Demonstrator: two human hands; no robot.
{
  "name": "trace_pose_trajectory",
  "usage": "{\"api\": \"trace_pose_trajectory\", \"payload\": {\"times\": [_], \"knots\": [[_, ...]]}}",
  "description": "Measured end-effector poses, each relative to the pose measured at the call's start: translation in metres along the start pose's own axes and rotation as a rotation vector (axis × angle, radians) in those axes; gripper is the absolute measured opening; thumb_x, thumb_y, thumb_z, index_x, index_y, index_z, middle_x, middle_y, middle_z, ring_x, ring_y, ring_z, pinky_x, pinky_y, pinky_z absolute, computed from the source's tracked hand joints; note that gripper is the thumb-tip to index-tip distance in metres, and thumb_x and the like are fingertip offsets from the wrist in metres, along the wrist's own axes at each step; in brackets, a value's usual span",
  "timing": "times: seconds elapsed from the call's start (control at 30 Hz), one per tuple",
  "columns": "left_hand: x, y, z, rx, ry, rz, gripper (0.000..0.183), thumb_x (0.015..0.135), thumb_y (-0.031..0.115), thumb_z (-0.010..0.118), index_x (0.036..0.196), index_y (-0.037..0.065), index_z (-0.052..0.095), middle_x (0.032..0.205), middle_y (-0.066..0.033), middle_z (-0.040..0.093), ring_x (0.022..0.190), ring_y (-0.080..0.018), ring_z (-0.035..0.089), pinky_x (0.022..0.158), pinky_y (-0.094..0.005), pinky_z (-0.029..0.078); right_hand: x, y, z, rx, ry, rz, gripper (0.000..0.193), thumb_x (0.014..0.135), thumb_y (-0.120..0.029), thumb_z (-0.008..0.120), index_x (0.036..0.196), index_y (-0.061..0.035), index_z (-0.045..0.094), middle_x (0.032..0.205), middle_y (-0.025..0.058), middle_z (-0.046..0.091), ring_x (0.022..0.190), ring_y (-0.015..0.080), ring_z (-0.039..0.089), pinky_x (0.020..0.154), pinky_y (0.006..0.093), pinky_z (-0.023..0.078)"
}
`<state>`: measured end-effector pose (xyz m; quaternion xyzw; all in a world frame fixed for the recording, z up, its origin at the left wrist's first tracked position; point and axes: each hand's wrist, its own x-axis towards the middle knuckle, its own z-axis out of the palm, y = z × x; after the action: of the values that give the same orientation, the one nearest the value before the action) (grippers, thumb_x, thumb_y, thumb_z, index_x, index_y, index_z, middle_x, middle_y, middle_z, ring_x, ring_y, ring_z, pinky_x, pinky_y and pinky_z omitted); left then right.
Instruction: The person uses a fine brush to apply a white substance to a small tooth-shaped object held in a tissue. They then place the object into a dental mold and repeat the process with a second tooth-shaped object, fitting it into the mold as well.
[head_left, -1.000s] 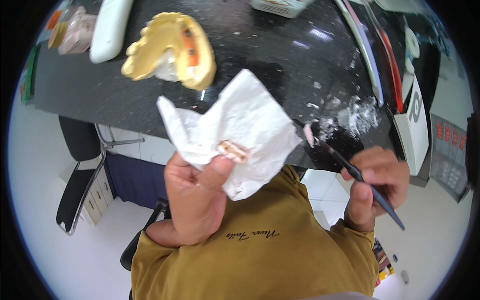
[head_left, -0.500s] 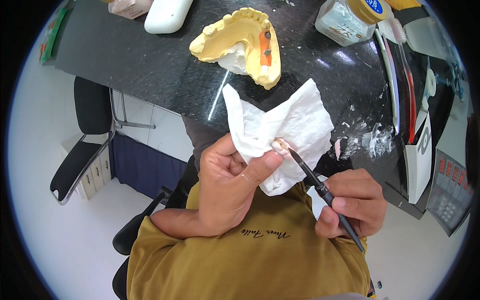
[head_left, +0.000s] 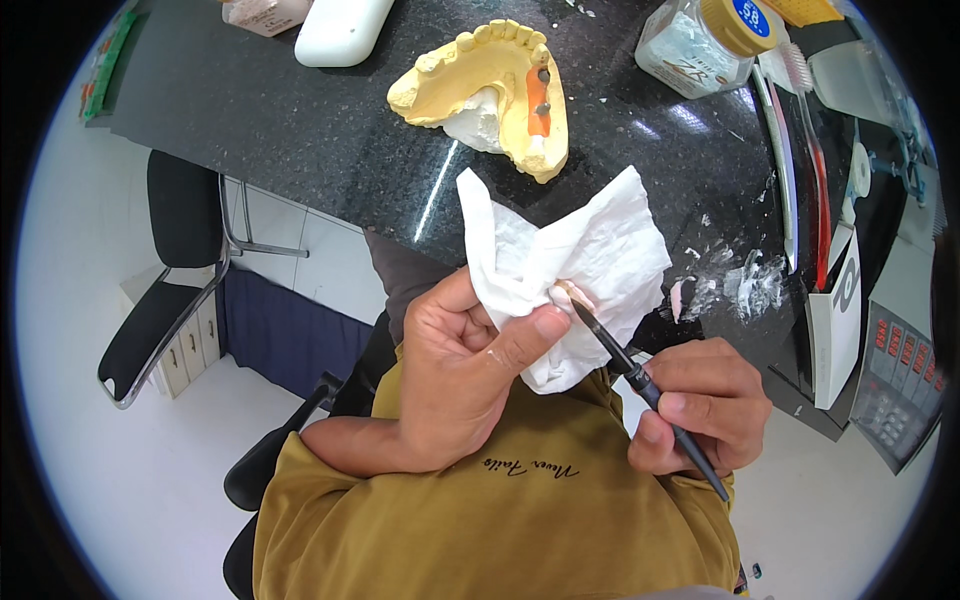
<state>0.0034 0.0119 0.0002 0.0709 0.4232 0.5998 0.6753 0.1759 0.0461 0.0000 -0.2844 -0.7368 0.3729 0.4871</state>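
Note:
My left hand [head_left: 450, 375] is closed, pinching a crumpled white tissue [head_left: 625, 250] together with a small pink-and-white dental piece [head_left: 581, 294] between thumb and fingers. Part of that piece is hidden by the thumb and the tissue folds. A slim black brush [head_left: 637, 378] is gripped like a pen in my right hand [head_left: 712, 405], its dark pointed tip against the dental piece. Beyond the tissue, a yellow plaster dental model [head_left: 430, 88] with an orange-red section and two grey metal posts rests on the dark table.
White powder smears [head_left: 750, 285] lie right of the tissue on the black speckled table [head_left: 270, 130]. A gold-lidded jar [head_left: 690, 50], a red-handled toothbrush [head_left: 822, 215] and a white box [head_left: 835, 320] line the right side. A white case [head_left: 340, 30] sits far left; a black chair [head_left: 185, 210] stands beyond the table's left edge.
The brush tip has shifted slightly on the dental piece, showing more pink at its right. Tissue and left hand have moved a little right. Both grips stay the same.

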Motion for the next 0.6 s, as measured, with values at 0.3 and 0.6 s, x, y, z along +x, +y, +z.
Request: {"api": "trace_pose_trajectory", "payload": {"times": [0.3,0.6], "knots": [[0.0009,0.0017,-0.0013,-0.007,-0.031,0.009,0.024,0.083,-0.005,0.061,0.107,-0.007,0.057,0.101,-0.0143,0.065,0.09,-0.0135,0.063,0.08,-0.0256,0.051,-0.0018,-0.0024,-0.0001,0.027,0.042,0.048,0.031,0.061,0.002,0.073,0.088,-0.0016,0.058,0.072,0.0114,0.061,0.059,0.0227,0.063,0.05,0.0272,0.053],[0.0001,0.0028,0.0008,0.011,-0.003,0.005,0.025,0.083,-0.005,0.061,0.107,-0.007,0.057,0.101,-0.0142,0.065,0.091,-0.0132,0.063,0.08,-0.0259,0.051,0.0003,-0.0007,0.0005,0.034,0.028,0.023,0.029,0.061,0.003,0.073,0.087,-0.0014,0.059,0.071,0.0114,0.061,0.059,0.0223,0.063,0.049,0.027,0.052]]}}
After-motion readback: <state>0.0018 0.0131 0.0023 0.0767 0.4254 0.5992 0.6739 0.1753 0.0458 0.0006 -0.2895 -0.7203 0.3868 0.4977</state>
